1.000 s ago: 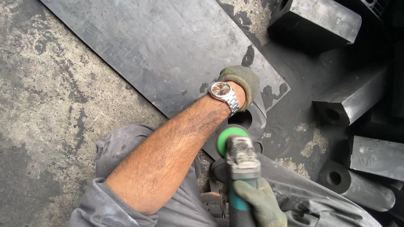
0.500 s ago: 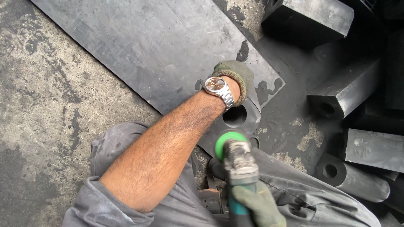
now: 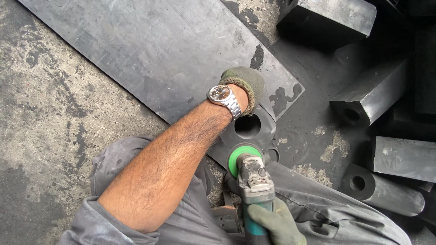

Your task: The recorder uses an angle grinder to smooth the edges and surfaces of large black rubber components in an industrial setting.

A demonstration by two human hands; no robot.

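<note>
Head view: the gloved left hand (image 3: 244,82) presses down, fingers curled over the far edge of a dark rubber piece with a round hole (image 3: 248,126) at mid-frame, on the floor beside a big black sheet (image 3: 150,54). At bottom centre, the right hand (image 3: 276,223) grips the angle grinder (image 3: 252,181), green disc on the piece's near rim. Best kept flat, with light pressure and fingers clear of the disc.

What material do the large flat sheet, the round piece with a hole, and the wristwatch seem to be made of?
Flat sheet: probably rubber or dark plate, matte black, scuffed.
Round piece under the left hand: likely the same, dull dark surface.
Wristwatch: metal, shiny silver links.
</note>
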